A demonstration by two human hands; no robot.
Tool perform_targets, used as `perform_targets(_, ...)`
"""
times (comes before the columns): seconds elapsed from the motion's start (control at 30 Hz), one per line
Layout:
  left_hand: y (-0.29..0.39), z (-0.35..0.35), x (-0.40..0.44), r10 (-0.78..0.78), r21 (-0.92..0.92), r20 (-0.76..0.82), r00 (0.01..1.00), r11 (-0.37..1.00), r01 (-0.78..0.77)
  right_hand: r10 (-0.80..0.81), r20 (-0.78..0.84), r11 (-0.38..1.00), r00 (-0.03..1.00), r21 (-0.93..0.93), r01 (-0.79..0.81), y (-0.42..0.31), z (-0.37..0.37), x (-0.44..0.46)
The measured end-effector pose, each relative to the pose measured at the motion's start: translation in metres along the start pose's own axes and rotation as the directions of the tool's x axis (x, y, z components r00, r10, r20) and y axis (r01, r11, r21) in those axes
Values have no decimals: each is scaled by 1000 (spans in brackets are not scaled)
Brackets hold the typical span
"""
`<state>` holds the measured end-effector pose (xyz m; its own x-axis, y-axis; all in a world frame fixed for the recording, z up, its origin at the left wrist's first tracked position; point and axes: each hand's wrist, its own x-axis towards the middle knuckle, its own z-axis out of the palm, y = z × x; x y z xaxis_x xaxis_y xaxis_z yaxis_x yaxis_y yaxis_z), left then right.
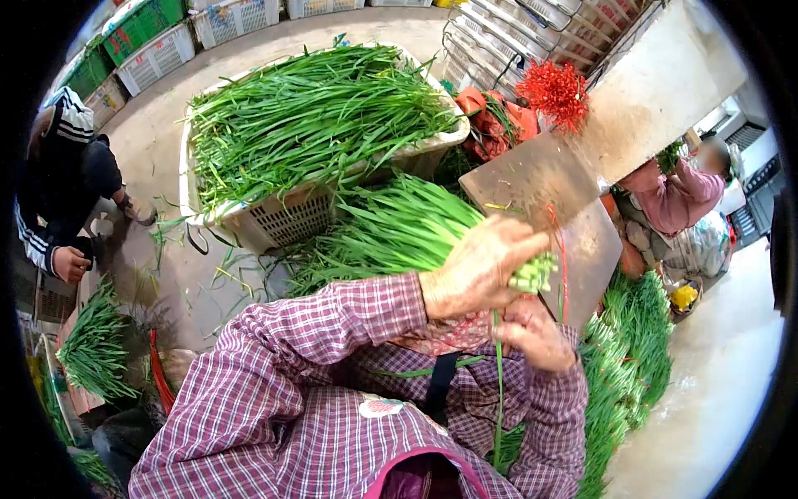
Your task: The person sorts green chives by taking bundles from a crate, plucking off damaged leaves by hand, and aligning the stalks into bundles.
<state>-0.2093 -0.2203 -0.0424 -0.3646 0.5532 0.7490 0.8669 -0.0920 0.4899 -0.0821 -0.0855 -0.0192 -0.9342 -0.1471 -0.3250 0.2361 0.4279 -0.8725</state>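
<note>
My left hand (pixel 480 266) is wrapped around a bunch of long green leafy stalks (pixel 416 220), its pale cut ends poking out on the right and the leaves spreading to the left. Just below those ends is my right hand (pixel 539 334), its fingers closed on a single long green leaf (pixel 499 391) that hangs down in front of the checked shirt. A thin red tie (pixel 562 274) lies on the brown board (pixel 532 179) beside the hands.
A white crate (pixel 287 220) heaped with green stalks stands ahead. Red ties (pixel 553 96) are bunched beyond the board. Bundled stalks (pixel 623 358) are piled at the right. One person (pixel 66 183) crouches at the left; another person (pixel 677 195) is at the right.
</note>
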Motion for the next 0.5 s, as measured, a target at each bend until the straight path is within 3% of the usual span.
perform_targets(0.07, 6, 14, -11, -20, -64, 87, 996, 998, 26, -28, 2, 989, 1000, 146, 28, 3, 13, -13)
perform_targets(0.1, 10, 16, -15, -18, -84, 145, 989, 996, 31, 27, 38, 989, 999, 148, -32, 7, 14, -20)
perform_targets(0.13, 14, 21, -18, -5, -144, 147, 989, 989, 27, 80, 73, 985, 994, 149, -90, 12, 16, -27)
perform_targets(0.23, 23, 27, -27, 18, -210, 195, 981, 977, 24, 40, 168, 928, 985, 359, -99, 29, 22, -42)
perform_targets(0.3, 33, 27, -31, 35, -236, 186, 982, 972, 10, -23, 191, 855, 981, 513, -80, 52, 33, -52)
perform_targets(0.4, 39, 32, -40, 62, -264, 178, 982, 965, -13, -90, 160, 633, 983, 771, -68, 52, 54, -56)
perform_targets(0.47, 42, 38, -46, 74, -263, 219, 973, 965, -14, -101, 174, 598, 979, 797, -80, 54, 60, -65)
perform_targets(0.5, 46, 36, -47, 80, -297, 249, 965, 955, -2, -53, 133, 688, 990, 723, -60, 49, 62, -69)
